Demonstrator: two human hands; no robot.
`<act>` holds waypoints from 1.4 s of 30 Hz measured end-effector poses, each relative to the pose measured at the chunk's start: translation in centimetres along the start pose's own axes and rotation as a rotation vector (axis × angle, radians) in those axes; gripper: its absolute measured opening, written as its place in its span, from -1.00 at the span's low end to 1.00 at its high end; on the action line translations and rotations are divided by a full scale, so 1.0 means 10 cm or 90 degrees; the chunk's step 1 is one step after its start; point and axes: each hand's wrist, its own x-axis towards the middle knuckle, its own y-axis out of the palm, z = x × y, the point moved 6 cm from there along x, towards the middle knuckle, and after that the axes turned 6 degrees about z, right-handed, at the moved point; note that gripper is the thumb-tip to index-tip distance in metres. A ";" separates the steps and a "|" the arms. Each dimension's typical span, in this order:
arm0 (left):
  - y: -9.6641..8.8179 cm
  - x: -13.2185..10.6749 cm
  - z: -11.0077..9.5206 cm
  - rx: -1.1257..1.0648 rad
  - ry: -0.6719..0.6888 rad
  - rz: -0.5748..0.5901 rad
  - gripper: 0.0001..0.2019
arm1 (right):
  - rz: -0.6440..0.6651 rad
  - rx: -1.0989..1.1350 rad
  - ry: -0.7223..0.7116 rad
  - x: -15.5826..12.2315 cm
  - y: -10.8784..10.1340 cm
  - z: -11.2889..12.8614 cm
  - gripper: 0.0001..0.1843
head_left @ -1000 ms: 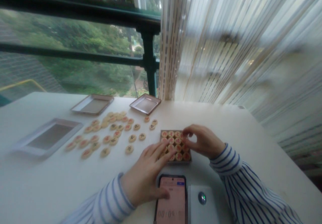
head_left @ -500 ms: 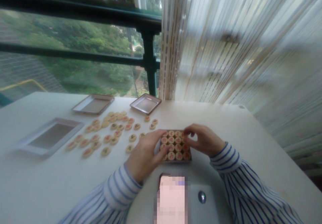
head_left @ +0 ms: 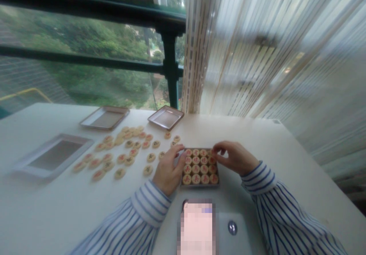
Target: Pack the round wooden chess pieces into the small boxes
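Observation:
A small shallow box (head_left: pixel 200 186) sits on the white table, filled with rows of round Chinese chess pieces (head_left: pixel 196 169) marked in red. My left hand (head_left: pixel 169 171) lies along the box's left side, its thumb and fingertips closed on the edge at the far left corner. At the far right corner my right hand (head_left: pixel 236 157) has its thumb and index finger bent together over a corner piece, which they partly cover. Many loose chess pieces (head_left: pixel 121 158), with red or black characters, lie scattered to the left, some heaped together.
Two shallow trays, one at the back left (head_left: pixel 105 117) and one at the back centre (head_left: pixel 166 117), stand near the window. A paler tray (head_left: pixel 54 155) lies at the far left. A phone (head_left: pixel 197 228) with a blurred screen is in front. Beaded curtains (head_left: pixel 228 56) hang at right.
My left hand has drawn back off the box's left-hand pieces to its edge, uncovering them. My right hand stays at the far right corner. The view has shifted slightly.

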 end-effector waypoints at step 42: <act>0.11 0.01 0.13 -0.130 -0.055 0.049 -0.72 | 0.059 0.001 0.057 0.10 0.15 -0.18 -0.72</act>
